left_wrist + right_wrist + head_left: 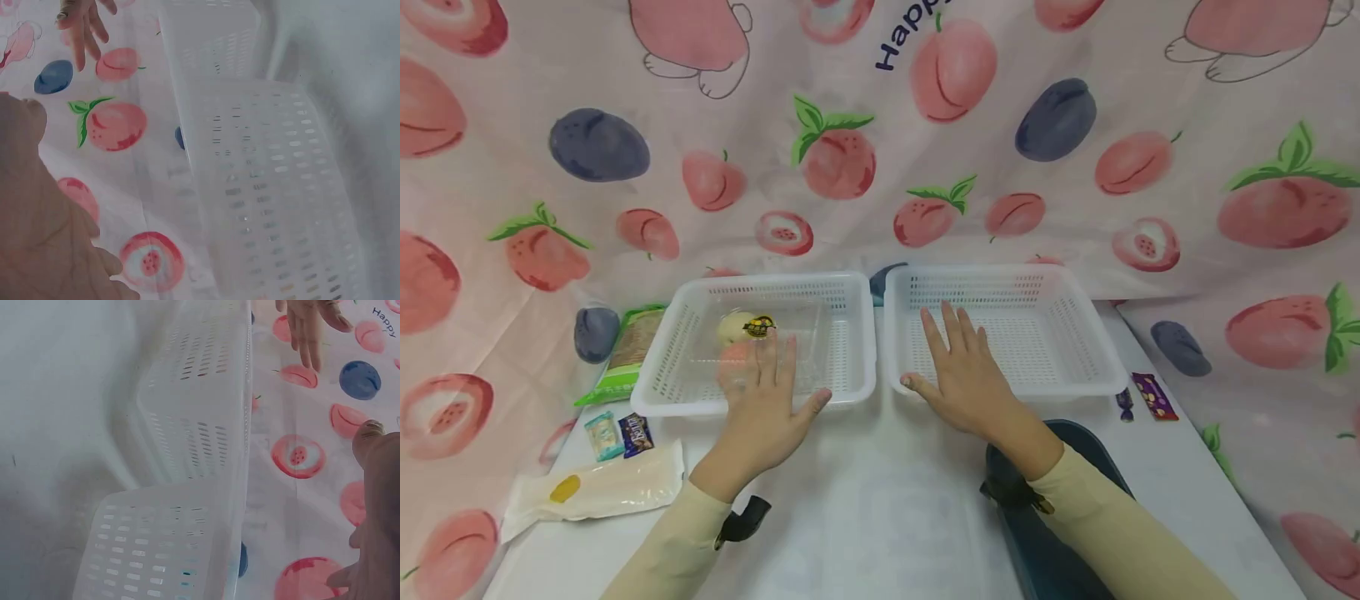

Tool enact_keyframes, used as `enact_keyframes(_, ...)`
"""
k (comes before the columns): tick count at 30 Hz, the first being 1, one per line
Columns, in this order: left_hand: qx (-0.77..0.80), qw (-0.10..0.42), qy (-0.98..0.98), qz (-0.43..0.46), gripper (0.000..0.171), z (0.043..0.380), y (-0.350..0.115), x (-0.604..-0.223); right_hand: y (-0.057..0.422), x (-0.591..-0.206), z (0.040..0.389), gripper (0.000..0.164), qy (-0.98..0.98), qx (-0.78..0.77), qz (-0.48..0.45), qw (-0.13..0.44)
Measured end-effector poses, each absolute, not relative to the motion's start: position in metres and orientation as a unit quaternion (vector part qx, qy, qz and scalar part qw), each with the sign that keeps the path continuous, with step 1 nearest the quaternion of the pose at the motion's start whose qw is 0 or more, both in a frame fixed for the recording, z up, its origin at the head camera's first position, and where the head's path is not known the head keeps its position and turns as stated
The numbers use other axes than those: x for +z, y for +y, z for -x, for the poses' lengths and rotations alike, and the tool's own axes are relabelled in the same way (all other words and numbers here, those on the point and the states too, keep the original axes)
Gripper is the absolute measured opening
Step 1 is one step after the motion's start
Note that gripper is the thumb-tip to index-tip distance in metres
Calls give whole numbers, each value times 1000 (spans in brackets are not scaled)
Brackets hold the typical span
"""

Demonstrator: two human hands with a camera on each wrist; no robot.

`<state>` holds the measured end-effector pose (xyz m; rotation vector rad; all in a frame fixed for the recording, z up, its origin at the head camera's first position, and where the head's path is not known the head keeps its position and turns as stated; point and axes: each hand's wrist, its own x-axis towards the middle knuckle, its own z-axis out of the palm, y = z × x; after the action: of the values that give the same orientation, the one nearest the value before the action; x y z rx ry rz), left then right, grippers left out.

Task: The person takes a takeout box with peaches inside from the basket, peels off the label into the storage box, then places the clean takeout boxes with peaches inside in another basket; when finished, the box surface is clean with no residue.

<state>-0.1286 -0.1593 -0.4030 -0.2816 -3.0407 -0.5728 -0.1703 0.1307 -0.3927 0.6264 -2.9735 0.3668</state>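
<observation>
Hovering: left hand (758, 421) over left basket (853, 350), right hand (967, 385) over right basket (1052, 350), fingers (936, 337) straight, loosely spread.

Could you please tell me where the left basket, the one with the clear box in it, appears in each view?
Head: the left basket sits left of centre, partly hidden by the left hand.
Left wrist: large, at lower right.
Right wrist: upper middle, beyond the right basket.
Shared landmark: the fruit-printed curtain.

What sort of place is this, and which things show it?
Probably a makeshift tabletop workspace: a fruit-print cloth hangs behind a white table bearing two white baskets and small wrapped packets.
</observation>
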Motion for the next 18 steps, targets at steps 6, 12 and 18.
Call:
enact_keyframes(6,-235,22,-970,62,95,118,-169,-407,127,-387,176,91,-965,149,-213,28)
enact_keyframes(12,-262,12,-964,35,87,105,-180,-417,119,-381,182,90,-965,166,-203,-2)
enact_keyframes(18,-275,3,-962,-1,88,93,-188,-425,110,-375,187,86,-962,189,-194,-24)
